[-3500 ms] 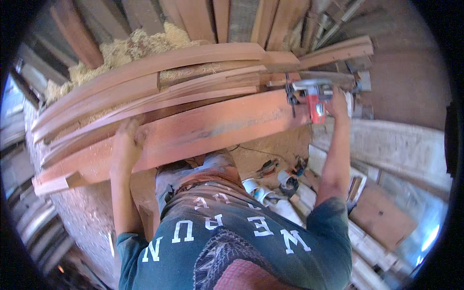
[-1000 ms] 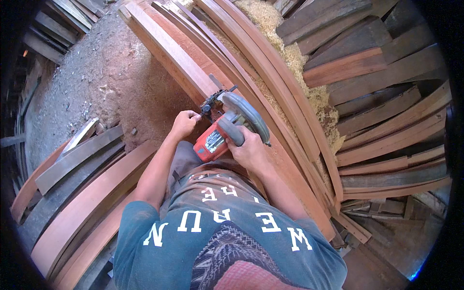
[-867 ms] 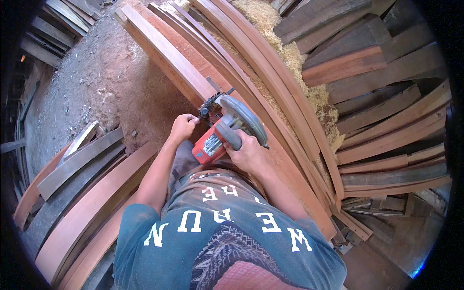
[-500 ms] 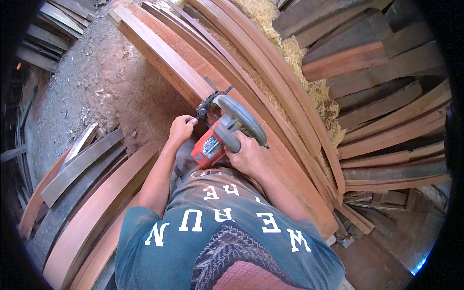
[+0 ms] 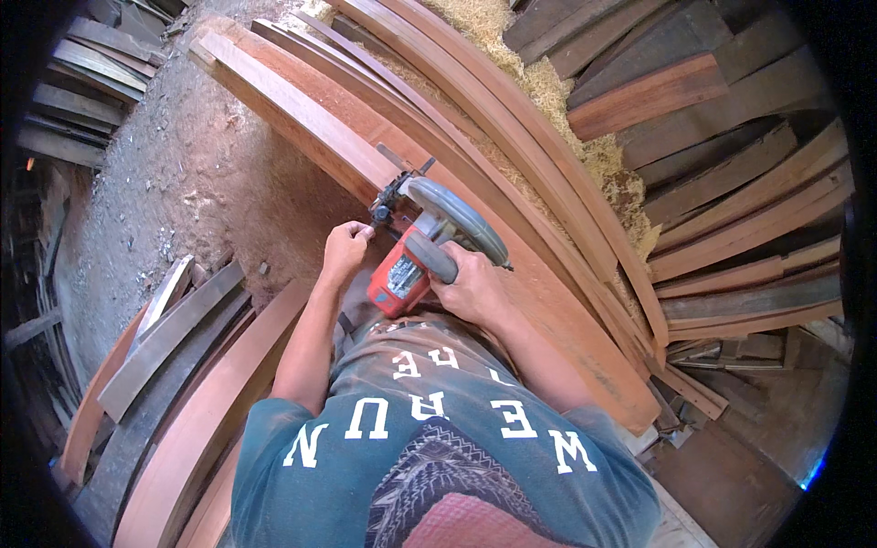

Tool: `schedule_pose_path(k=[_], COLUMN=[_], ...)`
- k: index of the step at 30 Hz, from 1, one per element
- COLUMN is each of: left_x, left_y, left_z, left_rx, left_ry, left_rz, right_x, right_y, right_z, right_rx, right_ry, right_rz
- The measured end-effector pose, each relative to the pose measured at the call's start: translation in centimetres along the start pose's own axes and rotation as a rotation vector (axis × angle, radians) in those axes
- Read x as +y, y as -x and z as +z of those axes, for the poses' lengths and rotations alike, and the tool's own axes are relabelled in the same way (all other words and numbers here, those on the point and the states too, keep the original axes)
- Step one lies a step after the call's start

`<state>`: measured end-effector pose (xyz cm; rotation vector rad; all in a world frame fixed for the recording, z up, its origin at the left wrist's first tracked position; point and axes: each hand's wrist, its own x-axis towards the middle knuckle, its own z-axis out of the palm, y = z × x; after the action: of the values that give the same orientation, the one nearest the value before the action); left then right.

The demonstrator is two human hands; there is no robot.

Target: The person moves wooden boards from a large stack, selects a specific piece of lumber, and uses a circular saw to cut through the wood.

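A red and grey circular saw (image 5: 398, 277) rests across a reddish-brown timber (image 5: 306, 123), close in front of my body. My right hand (image 5: 470, 283) is wrapped round its grey rear handle, with the curved blade guard just beyond. My left hand (image 5: 349, 248) is beside the saw's front left edge, fingers pinched together near the black fittings of its base. Whatever those fingers hold, if anything, is too small to make out. The timber lies on a wider plank (image 5: 585, 365), running from far left to near right. The saw's body and guard hide the blade.
Long boards (image 5: 539, 173) lie side by side right of the plank, with pale shavings (image 5: 562, 100) along them. Stacked dark and reddish boards (image 5: 731, 173) fill the right side. More planks (image 5: 215, 402) lean at my lower left. Dusty ground (image 5: 174, 183) with wood chips stretches at the left.
The view has turned slightly, so the surroundings have shifted in the picture. Both hands and the saw keep nearly the same places relative to each other and the timber.
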<state>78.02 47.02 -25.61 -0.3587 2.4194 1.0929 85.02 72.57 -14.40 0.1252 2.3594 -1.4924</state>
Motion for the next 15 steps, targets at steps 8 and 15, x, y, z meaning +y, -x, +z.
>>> schedule_pose_path(k=[8, 15], left_x=[-0.3, -1.5], left_y=[-0.5, -1.3], left_z=[0.4, 0.5], left_rx=[0.019, 0.020], left_ry=[-0.009, -0.007], left_rz=[-0.001, 0.023], right_x=[0.5, 1.4], right_y=[-0.3, -0.5], right_z=[-0.2, 0.4], right_rx=[0.005, 0.028], right_ry=[0.010, 0.009], right_rz=[-0.042, -0.081])
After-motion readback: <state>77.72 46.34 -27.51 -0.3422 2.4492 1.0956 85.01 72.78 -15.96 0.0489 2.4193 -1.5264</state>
